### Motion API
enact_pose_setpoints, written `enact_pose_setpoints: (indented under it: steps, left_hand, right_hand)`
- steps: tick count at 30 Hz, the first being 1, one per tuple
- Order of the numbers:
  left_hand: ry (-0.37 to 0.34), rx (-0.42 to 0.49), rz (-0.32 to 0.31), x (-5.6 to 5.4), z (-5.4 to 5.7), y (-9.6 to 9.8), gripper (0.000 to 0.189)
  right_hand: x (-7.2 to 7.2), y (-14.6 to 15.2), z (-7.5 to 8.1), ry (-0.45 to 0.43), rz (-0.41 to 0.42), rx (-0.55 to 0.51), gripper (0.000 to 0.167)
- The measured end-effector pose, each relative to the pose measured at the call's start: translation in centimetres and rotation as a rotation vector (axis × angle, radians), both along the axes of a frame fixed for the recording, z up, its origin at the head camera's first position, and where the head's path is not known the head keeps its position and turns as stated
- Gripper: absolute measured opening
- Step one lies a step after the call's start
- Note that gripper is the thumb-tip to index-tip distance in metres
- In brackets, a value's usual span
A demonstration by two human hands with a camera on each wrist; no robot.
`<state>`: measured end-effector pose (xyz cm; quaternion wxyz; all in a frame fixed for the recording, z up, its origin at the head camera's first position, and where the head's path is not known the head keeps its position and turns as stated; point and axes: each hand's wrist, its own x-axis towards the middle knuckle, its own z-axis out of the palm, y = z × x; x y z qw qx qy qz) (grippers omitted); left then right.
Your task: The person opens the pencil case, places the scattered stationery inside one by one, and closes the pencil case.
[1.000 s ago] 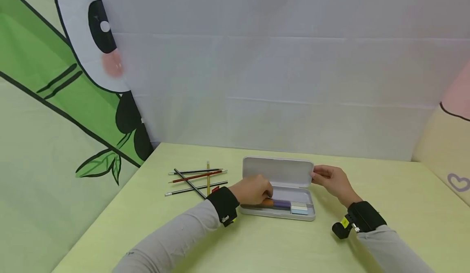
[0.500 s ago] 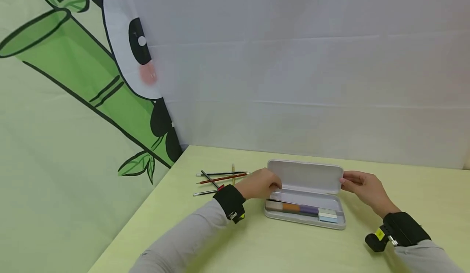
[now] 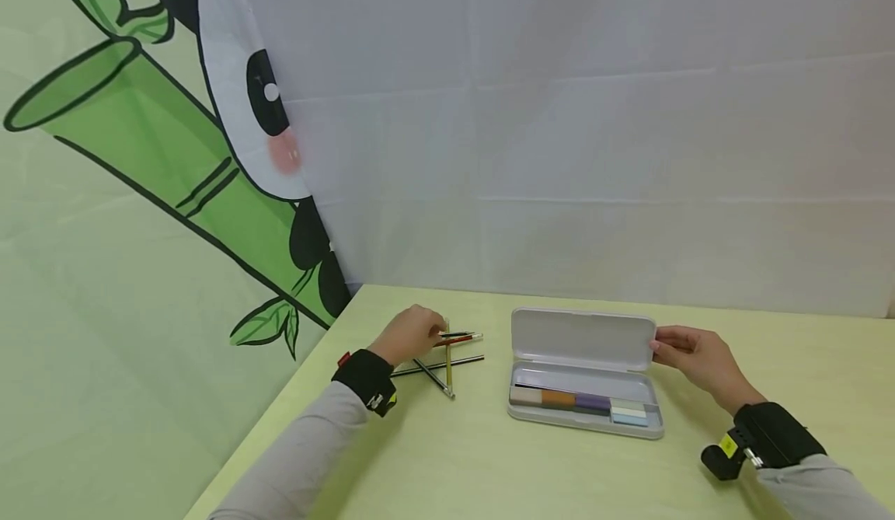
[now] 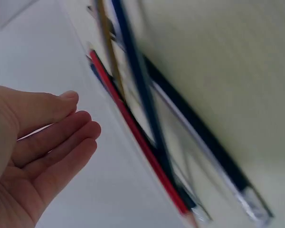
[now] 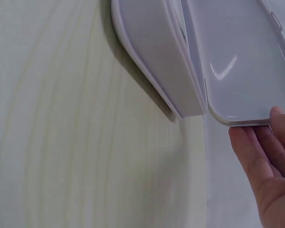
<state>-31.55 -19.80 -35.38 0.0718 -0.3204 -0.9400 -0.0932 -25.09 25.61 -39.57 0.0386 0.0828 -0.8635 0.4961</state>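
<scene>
The left hand point(image 3: 411, 332) is at the far left of the table point(image 3: 447, 465), just beside the crossed pencils point(image 4: 137, 133), its fingers loosely bent and apart from them. Right of the pencils lies the open case point(image 3: 583, 431); the right hand point(image 3: 702, 361) pinches the right edge of its raised lid point(image 3: 580, 340). A beige, orange and purple strip point(image 3: 559, 399) and, right of it, a white and blue block point(image 3: 629, 413) lie in the case's near part.

Left wrist: pencils point(image 4: 141, 140) blurred, blue pencil point(image 4: 139, 76) runs off the top, left hand point(image 4: 42, 142) clipped at left. Right wrist: case point(image 5: 156, 52) cut off at top, right hand point(image 5: 270, 171) cropped at right. Head: left hand covers some pencil ends (contact unclear); sleeves point(image 3: 294, 442) leave frame at bottom.
</scene>
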Motion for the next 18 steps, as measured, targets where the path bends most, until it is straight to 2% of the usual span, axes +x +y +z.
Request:
enact_pose_setpoints:
  steps: [4,8,12,18]
  left_hand:
    - [-0.043,-0.005,0.038,-0.3,-1.0,-1.8,0.013]
    - [-0.09,0.01,0.057,-0.6,-1.7,-2.8,0.01]
    - [-0.117,0.026,0.079,-0.6,-1.9,-3.0,0.013]
    - [-0.115,0.042,0.08,-0.7,-2.0,-2.9,0.015]
  right_hand:
    - [0.1,0.0,0.1,-0.003,-0.005,0.002,0.042]
    - [0.1,0.0,0.0,-0.011,-0.011,0.001,0.042]
    - [0.0,-0.1,0.1,-0.015,-0.012,-0.002,0.041]
    - [-0.1,0.0,0.3,-0.015,-0.015,0.022,0.042]
